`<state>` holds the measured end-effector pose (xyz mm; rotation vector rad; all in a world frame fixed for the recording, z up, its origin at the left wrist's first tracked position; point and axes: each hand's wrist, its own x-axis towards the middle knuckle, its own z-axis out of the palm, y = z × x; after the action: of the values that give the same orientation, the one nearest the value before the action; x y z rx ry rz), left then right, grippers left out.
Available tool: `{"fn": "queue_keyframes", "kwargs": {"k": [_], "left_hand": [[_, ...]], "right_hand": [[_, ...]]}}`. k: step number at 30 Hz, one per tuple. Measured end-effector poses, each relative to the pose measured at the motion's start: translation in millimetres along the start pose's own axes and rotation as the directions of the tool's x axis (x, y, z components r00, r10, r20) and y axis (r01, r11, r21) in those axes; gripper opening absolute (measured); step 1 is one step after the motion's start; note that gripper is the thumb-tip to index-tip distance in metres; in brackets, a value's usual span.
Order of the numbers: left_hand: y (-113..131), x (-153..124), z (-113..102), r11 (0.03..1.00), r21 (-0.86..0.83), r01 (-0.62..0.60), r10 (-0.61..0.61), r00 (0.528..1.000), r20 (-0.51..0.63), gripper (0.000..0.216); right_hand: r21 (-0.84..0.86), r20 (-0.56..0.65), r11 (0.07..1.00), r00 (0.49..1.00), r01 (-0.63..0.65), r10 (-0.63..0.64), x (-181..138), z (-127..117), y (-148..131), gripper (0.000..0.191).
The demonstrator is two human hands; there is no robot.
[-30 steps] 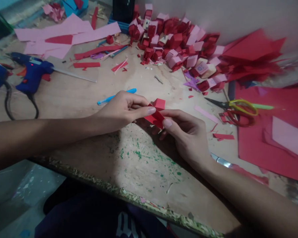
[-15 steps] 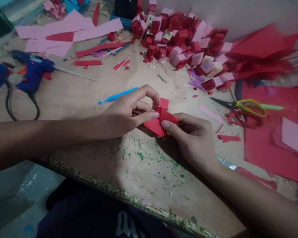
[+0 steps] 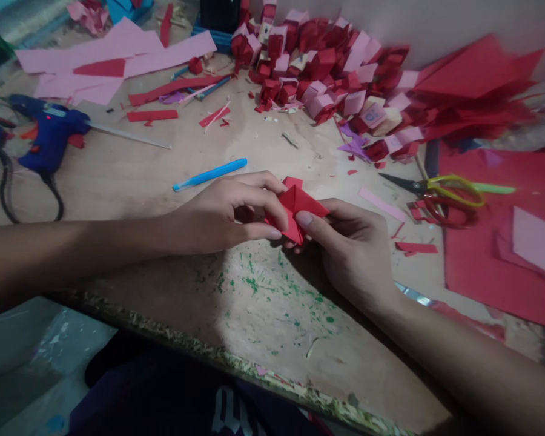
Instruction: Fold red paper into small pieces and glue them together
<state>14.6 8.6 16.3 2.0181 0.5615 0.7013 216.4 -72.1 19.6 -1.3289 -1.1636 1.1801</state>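
A small folded piece of red paper (image 3: pixel 302 203) with creases meeting near its middle is held between my two hands, just above the table. My right hand (image 3: pixel 356 248) pinches its right side, thumb on top and fingers underneath. My left hand (image 3: pixel 238 209) is closed around the left side, with curled fingers over the paper's face and the thumb at its lower left edge. Part of the paper is hidden behind the left fingers. Just beyond the left hand lies a blue pen (image 3: pixel 211 174).
A blue glue gun (image 3: pixel 57 130) lies at left below pink paper strips (image 3: pixel 95 54). Many red and pink folded paper pieces (image 3: pixel 318 66) are heaped at the back. Scissors (image 3: pixel 449 191) and red sheets (image 3: pixel 504 266) lie at right. The table's rough front edge (image 3: pixel 172 342) crosses below.
My left thumb has moved from the paper's upper middle down to its lower left edge, and the left fingers now curl onto its face. The right hand keeps its pinch.
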Motion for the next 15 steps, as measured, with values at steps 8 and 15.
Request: {"fn": "queue_keyframes", "kwargs": {"k": [8, 15], "left_hand": [[-2.4, 0.4, -1.1, 0.996, 0.047, -0.081, 0.079, 0.996, 0.027, 0.011], [-3.8, -2.6, 0.9, 0.982, 0.082, -0.170, 0.173, 0.984, -0.035, 0.016]], "right_hand": [[-0.010, -0.012, 1.000, 0.999, -0.029, 0.029, 1.1, -1.6, 1.5, 0.023], [0.040, 0.021, 0.998, 0.998, -0.053, 0.052, 1.1, -0.3, -0.3, 0.023]]}}
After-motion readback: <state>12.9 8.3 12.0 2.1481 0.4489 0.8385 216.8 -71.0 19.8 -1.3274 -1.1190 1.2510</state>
